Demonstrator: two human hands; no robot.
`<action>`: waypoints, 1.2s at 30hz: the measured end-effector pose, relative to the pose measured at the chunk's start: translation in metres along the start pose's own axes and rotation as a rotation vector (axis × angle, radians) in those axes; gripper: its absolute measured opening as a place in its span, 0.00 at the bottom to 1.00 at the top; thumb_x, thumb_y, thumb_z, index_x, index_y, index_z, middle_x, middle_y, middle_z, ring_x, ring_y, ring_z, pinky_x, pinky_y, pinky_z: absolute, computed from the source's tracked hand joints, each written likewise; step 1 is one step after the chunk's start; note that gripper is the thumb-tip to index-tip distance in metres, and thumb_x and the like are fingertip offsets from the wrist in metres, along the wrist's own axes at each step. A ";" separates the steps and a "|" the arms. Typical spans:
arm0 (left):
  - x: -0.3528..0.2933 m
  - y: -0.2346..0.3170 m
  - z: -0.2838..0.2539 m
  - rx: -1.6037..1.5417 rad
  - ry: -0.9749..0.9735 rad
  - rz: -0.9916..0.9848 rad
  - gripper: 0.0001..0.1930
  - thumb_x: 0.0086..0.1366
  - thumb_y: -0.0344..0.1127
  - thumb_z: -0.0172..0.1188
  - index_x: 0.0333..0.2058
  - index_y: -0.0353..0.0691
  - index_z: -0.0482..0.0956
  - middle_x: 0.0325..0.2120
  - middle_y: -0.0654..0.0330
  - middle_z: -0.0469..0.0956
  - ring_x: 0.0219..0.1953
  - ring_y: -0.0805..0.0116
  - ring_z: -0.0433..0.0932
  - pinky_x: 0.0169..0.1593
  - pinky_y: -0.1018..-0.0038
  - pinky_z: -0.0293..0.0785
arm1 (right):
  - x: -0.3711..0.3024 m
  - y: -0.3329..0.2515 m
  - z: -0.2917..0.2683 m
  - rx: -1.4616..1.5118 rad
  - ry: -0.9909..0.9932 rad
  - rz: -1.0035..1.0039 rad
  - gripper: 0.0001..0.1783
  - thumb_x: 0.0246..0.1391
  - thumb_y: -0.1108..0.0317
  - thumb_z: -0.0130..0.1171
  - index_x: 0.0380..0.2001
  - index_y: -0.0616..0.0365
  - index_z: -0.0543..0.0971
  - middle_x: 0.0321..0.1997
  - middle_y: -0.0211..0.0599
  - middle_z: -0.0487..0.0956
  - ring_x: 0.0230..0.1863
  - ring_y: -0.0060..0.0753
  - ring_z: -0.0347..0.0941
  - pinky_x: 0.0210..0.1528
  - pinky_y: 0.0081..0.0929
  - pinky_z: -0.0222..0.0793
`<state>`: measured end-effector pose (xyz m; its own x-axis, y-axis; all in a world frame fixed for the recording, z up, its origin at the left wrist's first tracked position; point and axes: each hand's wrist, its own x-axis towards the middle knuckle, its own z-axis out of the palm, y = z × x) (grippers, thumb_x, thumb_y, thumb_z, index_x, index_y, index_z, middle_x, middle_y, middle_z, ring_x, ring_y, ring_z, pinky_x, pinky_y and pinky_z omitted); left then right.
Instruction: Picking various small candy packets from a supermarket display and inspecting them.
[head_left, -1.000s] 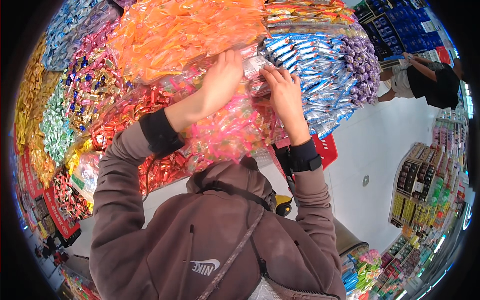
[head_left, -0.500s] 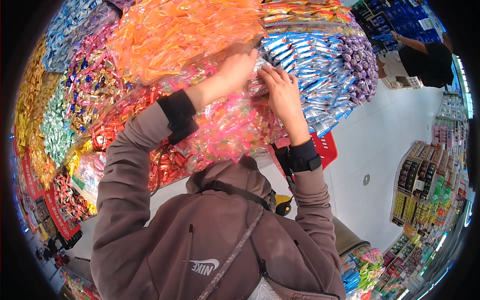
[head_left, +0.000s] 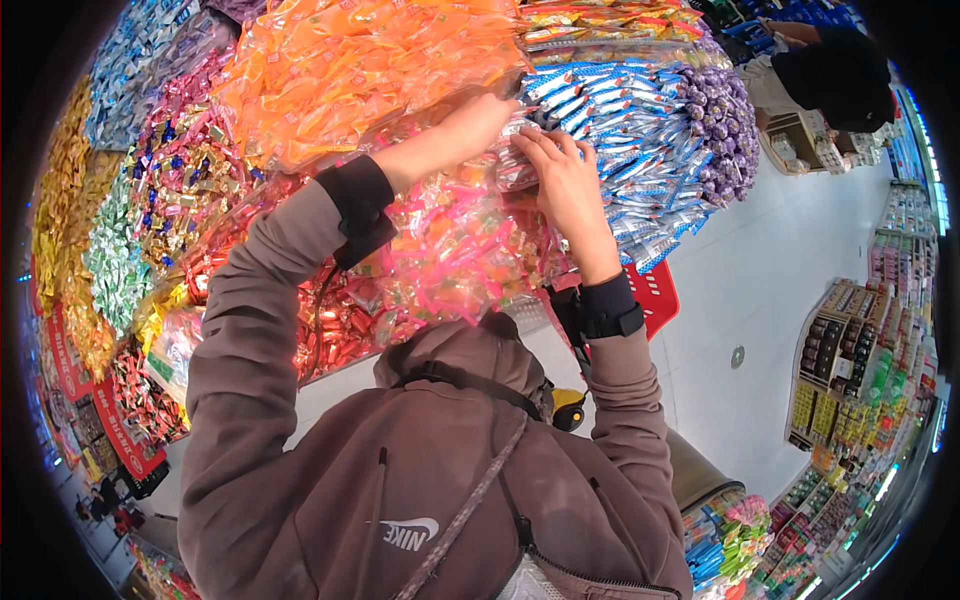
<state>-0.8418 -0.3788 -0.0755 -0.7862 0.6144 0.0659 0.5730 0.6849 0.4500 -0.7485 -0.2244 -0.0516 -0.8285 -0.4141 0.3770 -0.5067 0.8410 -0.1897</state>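
Observation:
My left hand (head_left: pixel 474 128) reaches across the pink-wrapped candies (head_left: pixel 450 240) to a small section of silvery-pink wrapped candies (head_left: pixel 513 168). Its fingers point right and their tips are mostly hidden, so their grip does not show. From the other side my right hand (head_left: pixel 568 190) comes in with bent fingers, the tips resting over the upper edge of the silvery-pink candies. Its thumb is out of sight. Just beyond the fingers lie rows of blue-and-white wrapped candies (head_left: pixel 620 130). Orange-wrapped candies (head_left: pixel 370 75) fill the section beyond my left hand.
Red-wrapped candies (head_left: pixel 340 325) lie under my left forearm. Purple-wrapped candies (head_left: pixel 722 135) edge the display at right. Beside my right wrist is a red plastic basket (head_left: pixel 655 300). A person in black (head_left: pixel 835 80) stands at far right, and stocked shelves (head_left: pixel 850 360) line the aisle.
My left hand has shifted slightly left and its fingers have tucked lower. My right hand stays nearly in place. The person at far right has leaned and moved left a little.

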 end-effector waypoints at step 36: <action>-0.045 0.074 -0.008 0.447 0.163 0.275 0.31 0.59 0.47 0.45 0.53 0.28 0.53 0.55 0.46 0.52 0.60 0.55 0.48 0.59 0.60 0.45 | -0.091 -0.031 -0.030 0.332 0.264 0.401 0.16 0.39 0.77 0.51 0.37 0.63 0.69 0.36 0.44 0.70 0.41 0.45 0.64 0.43 0.35 0.60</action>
<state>-0.7658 -0.3583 -0.0383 -0.5990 0.7498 0.2812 0.7768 0.6293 -0.0234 -0.6507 -0.2020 -0.0527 -0.9049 0.0508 0.4226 -0.2489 0.7422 -0.6222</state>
